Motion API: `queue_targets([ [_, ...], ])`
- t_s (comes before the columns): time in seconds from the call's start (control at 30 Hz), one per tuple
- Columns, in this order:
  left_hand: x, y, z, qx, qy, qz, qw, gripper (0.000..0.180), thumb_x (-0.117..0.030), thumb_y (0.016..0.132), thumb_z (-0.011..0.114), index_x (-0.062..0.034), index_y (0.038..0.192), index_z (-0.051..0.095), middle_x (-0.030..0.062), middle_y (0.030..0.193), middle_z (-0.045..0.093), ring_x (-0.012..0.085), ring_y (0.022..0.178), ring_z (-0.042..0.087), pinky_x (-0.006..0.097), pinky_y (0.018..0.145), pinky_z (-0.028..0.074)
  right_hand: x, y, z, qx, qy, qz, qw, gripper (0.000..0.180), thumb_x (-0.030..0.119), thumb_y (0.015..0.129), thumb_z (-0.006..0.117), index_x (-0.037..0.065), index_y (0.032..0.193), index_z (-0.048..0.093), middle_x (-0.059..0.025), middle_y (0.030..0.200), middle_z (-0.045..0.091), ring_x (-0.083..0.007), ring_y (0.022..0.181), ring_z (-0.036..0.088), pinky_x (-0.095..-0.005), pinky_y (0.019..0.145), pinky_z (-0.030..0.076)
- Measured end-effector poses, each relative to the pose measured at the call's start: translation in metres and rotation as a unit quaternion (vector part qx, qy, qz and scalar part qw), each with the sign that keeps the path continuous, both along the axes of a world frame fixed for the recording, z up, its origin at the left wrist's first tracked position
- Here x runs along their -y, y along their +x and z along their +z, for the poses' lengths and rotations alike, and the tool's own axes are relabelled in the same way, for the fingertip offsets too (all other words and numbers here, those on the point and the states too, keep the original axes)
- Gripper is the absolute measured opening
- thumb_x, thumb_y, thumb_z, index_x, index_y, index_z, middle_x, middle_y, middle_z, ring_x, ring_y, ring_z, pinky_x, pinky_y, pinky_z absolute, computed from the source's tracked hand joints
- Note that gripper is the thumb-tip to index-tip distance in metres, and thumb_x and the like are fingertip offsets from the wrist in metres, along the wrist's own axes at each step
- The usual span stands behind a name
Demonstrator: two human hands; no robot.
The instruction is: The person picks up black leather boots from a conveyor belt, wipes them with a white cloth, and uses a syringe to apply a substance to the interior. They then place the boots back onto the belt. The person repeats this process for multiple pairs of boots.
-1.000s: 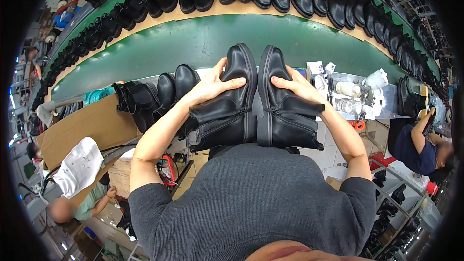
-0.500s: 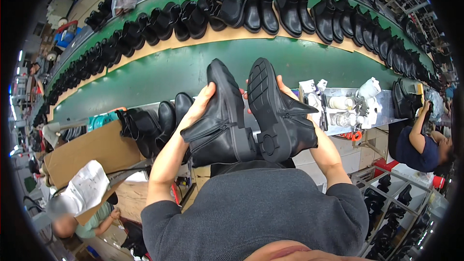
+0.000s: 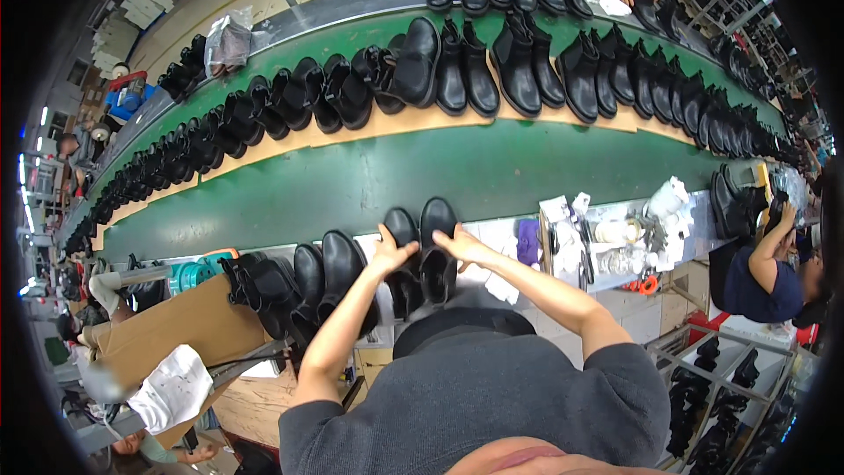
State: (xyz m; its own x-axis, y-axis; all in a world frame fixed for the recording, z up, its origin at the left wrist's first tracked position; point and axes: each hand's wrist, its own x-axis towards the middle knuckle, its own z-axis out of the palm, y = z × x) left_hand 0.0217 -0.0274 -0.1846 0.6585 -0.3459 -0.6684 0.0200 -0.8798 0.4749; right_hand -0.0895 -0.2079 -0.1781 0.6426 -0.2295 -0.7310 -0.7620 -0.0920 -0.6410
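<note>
Two black ankle boots stand side by side at the near edge of the workbench, toes pointing away from me. My left hand (image 3: 393, 252) grips the left boot (image 3: 401, 225), thumb across its upper. The right boot (image 3: 437, 215) is in my right hand (image 3: 463, 246), whose thumb rests over its instep. Some of my fingers are hidden behind the boots. Just left of them, more black boots (image 3: 341, 259) stand along the same edge.
A long row of black boots (image 3: 519, 66) stands on brown board across the green belt (image 3: 352, 167). White bottles and tools (image 3: 620, 233) lie to the right, beside a purple item (image 3: 528, 240). Cardboard (image 3: 180, 299) is at left. A co-worker (image 3: 760, 273) handles boots at right.
Both boots have gone from being held up, soles showing, to standing upright on the near edge. My hands moved down with them, and the view has shifted so the belt sits lower.
</note>
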Motion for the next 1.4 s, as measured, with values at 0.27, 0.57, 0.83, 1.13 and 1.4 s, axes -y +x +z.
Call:
queue_targets([
  [0.27, 0.012, 0.016, 0.077, 0.337, -0.177, -0.063, 0.923, 0.066, -0.022, 0.079, 0.069, 0.0033, 0.132, 0.039, 0.0264, 0.131, 0.040, 0.0453, 0.124, 0.035, 0.048, 0.103, 0.034, 0.177, 0.112, 0.072, 0.220, -0.379, 0.175, 0.882, 0.069, 0.040, 0.081, 0.066, -0.004, 0.129, 0.045, -0.0282, 0.126, 0.050, -0.0399, 0.118, 0.049, -0.0451, 0.100, 0.040],
  [0.57, 0.216, 0.179, 0.082, 0.600, -0.044, -0.454, 0.657, 0.052, -0.015, 0.069, 0.065, -0.0007, 0.118, 0.056, 0.0158, 0.133, 0.047, 0.0334, 0.132, 0.033, 0.055, 0.106, 0.026, 0.263, 0.308, 0.071, 0.076, -0.517, 0.183, 0.833, 0.059, 0.045, 0.079, 0.068, 0.016, 0.127, 0.049, -0.0171, 0.113, 0.060, -0.0349, 0.108, 0.056, -0.0578, 0.098, 0.033],
  [0.83, 0.292, 0.235, 0.006, 0.614, 0.254, -0.523, 0.534, 0.056, -0.026, 0.089, 0.045, -0.0056, 0.140, 0.038, 0.0082, 0.150, 0.026, 0.0351, 0.132, 0.028, 0.066, 0.102, 0.023, 0.299, 0.257, 0.028, 0.330, -0.547, 0.088, 0.765, 0.028, 0.032, 0.077, 0.064, 0.005, 0.082, 0.063, -0.0124, 0.083, 0.062, -0.0295, 0.083, 0.061, -0.0462, 0.083, 0.038],
  [1.13, 0.321, 0.224, 0.021, 0.522, 0.402, -0.669, 0.344, 0.092, -0.028, 0.058, 0.082, -0.0119, 0.139, 0.042, 0.0093, 0.151, 0.025, 0.0384, 0.135, 0.024, 0.054, 0.101, 0.030, 0.302, 0.151, 0.097, 0.429, -0.508, -0.049, 0.745, 0.038, 0.018, 0.066, 0.076, 0.002, 0.062, 0.042, -0.0092, 0.063, 0.044, -0.0286, 0.063, 0.048, -0.0364, 0.067, 0.039],
  [1.4, 0.323, 0.235, -0.022, 0.556, 0.413, -0.660, 0.292, 0.092, -0.021, 0.044, 0.085, -0.0064, 0.128, 0.052, 0.0162, 0.143, 0.038, 0.0370, 0.116, 0.047, 0.040, 0.079, 0.040, 0.285, 0.111, 0.098, 0.388, -0.438, -0.041, 0.810, 0.043, 0.014, 0.063, 0.076, 0.001, 0.057, 0.035, -0.0106, 0.057, 0.038, -0.0275, 0.055, 0.041, -0.0354, 0.059, 0.037],
])
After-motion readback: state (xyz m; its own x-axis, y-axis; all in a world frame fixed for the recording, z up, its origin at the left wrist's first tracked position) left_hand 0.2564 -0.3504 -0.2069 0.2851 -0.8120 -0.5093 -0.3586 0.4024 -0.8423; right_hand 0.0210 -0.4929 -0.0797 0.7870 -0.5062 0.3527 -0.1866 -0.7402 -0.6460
